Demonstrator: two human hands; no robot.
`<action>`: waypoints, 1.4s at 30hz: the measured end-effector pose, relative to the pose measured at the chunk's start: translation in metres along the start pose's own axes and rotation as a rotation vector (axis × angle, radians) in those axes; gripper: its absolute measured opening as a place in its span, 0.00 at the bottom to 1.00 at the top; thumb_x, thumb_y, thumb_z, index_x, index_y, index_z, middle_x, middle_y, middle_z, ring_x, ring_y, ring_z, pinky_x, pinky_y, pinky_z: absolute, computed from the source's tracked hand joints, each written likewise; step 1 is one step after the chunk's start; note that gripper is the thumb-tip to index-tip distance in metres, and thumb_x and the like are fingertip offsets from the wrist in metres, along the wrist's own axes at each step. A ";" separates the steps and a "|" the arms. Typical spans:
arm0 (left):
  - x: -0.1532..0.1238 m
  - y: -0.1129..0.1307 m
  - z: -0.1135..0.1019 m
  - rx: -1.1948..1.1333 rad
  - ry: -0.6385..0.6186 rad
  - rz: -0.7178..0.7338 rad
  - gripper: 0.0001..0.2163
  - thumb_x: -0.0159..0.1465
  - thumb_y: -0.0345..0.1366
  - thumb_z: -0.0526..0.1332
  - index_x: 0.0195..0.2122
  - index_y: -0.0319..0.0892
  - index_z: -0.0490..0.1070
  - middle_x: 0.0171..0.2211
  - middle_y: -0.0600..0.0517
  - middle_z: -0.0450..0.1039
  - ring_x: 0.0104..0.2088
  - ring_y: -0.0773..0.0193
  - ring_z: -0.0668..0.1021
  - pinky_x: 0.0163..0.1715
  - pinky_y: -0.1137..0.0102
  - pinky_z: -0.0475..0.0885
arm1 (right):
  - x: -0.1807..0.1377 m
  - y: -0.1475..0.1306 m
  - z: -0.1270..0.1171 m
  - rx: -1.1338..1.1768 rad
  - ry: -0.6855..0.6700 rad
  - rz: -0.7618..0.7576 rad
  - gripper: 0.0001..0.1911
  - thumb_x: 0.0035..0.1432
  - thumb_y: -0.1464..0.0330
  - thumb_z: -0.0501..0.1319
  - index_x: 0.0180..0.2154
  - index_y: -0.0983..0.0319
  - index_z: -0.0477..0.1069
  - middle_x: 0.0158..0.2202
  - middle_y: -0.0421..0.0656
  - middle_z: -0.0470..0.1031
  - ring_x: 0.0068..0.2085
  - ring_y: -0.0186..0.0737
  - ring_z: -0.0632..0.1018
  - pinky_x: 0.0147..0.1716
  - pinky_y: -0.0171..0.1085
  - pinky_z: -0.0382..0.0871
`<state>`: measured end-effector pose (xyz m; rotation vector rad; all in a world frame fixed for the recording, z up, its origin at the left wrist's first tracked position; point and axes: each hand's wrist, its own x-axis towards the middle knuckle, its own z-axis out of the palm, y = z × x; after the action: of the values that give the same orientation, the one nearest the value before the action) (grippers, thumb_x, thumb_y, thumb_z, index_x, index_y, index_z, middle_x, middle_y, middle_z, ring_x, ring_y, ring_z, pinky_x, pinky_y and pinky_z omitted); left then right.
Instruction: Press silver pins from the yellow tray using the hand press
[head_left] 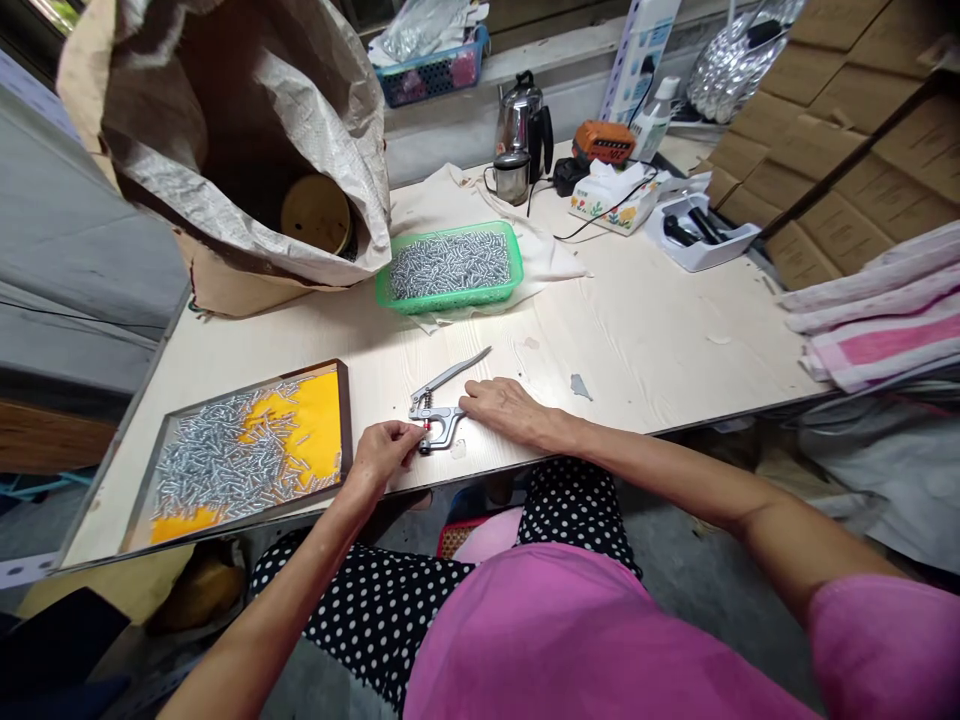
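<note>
A metal hand press tool [442, 402] lies on the pale wooden table [645, 330] near its front edge, handles pointing away to the right. My left hand [384, 452] is pinched at the tool's red-tipped jaw, fingers closed on something too small to name. My right hand [504, 406] rests on the tool's lower handle, fingers curled over it. To the left, a wood-framed tray [341, 400] with a yellow bottom holds several small silver metal pieces [217, 460]. Behind the tool, a green basket [450, 298] is full of the same silver pieces.
A big open woven sack [247, 130] stands at the back left. A kettle [525, 125], a steel cup [511, 177], a tissue box [611, 197] and a white tray [701, 240] sit at the back. Folded towels [877, 310] lie right, cardboard [847, 120] behind.
</note>
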<state>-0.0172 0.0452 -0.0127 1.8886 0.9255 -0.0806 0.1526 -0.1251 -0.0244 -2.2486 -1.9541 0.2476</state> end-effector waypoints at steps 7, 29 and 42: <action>0.004 0.011 -0.003 0.073 -0.072 -0.076 0.13 0.52 0.46 0.66 0.22 0.40 0.73 0.14 0.56 0.66 0.16 0.69 0.67 0.19 0.73 0.62 | 0.000 -0.002 -0.004 0.019 -0.024 0.030 0.14 0.71 0.71 0.47 0.45 0.61 0.72 0.44 0.49 0.72 0.34 0.40 0.67 0.30 0.40 0.50; -0.002 0.022 -0.010 0.028 -0.302 -0.168 0.18 0.48 0.50 0.70 0.18 0.41 0.69 0.14 0.56 0.63 0.18 0.70 0.63 0.19 0.74 0.59 | -0.003 0.000 0.003 0.043 0.017 -0.027 0.12 0.70 0.73 0.48 0.44 0.61 0.70 0.45 0.49 0.73 0.36 0.41 0.68 0.28 0.40 0.49; -0.018 0.015 0.006 -0.040 -0.223 -0.193 0.16 0.48 0.47 0.69 0.20 0.40 0.70 0.14 0.59 0.60 0.17 0.73 0.60 0.19 0.75 0.54 | 0.039 0.022 -0.022 -0.064 0.055 -0.024 0.14 0.69 0.73 0.49 0.47 0.59 0.71 0.49 0.51 0.71 0.49 0.51 0.67 0.41 0.45 0.59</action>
<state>-0.0179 0.0269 0.0032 1.7095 0.9446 -0.3787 0.1844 -0.0894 -0.0088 -2.2438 -1.9879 0.1205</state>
